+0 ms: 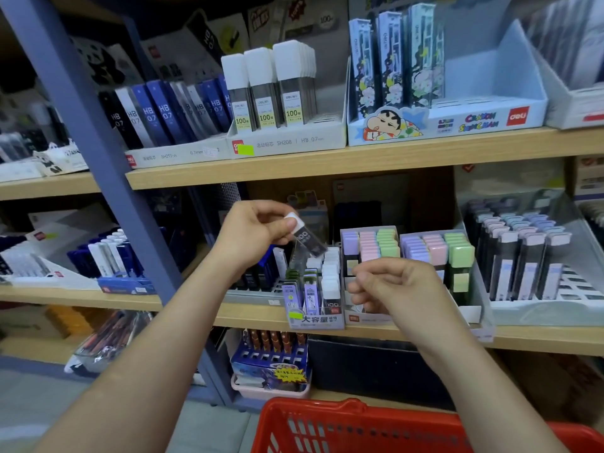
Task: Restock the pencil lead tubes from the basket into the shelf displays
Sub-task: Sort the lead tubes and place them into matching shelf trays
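Note:
My left hand (258, 233) pinches a white-capped lead tube (305, 235) marked 100, tilted in the air above a small display box (315, 318) on the middle shelf. That box holds purple carded tubes and a row of white-capped tubes (330, 276). My right hand (395, 289) hovers just right of the box with its fingers curled; whether it holds anything I cannot tell. The red basket (346, 426) sits at the bottom of the view, below both arms; its contents are hidden.
Pastel-capped tube displays (425, 253) stand right of the box, and a grey tray of tall tubes (529, 266) further right. The upper shelf carries white-capped 100 tubes (271, 89), blue HB 0.7 packs (170, 116) and a cartoon display (447, 119). A blue upright post (108, 165) runs on the left.

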Available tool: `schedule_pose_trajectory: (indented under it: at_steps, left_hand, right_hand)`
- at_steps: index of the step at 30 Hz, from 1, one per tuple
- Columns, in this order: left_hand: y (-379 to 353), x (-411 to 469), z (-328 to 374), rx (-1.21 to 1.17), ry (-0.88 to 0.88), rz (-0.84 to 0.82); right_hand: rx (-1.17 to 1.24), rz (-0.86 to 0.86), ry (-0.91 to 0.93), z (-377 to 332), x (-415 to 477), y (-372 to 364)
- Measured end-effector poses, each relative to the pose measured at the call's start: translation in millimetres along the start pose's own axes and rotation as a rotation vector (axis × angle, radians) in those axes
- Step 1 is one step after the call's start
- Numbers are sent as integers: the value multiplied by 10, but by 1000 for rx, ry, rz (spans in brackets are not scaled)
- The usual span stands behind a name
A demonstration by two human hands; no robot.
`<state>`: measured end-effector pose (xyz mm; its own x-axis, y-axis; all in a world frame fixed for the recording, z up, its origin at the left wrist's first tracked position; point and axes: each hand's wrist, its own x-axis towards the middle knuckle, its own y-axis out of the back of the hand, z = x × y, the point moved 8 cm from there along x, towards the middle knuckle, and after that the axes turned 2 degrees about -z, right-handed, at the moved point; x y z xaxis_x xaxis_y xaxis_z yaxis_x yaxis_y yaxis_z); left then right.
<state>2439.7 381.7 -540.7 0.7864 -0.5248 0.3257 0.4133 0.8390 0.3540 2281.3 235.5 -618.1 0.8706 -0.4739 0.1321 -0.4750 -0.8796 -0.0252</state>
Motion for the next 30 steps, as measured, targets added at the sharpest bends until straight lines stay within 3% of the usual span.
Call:
schedule_pose_trajectory:
  at_steps: [3,12,16,26,30]
  left_hand:
    - [109,78,-205,126,2,107]
    - [-143,197,-428,450,-49,18]
    - [-192,193,-412,475,-69,42]
    - [-409,283,-272,685,-129,-115]
    - [-379,292,-296,658,-106,-153]
  right_hand:
    - [-96,-3,3,73,24,-12]
    - [-667,-222,120,187,48,-410]
    - [-699,-196,138,161,56,-402]
    - [-620,-233,90,190,57,-304]
    - [-597,-223,80,201,78,-268]
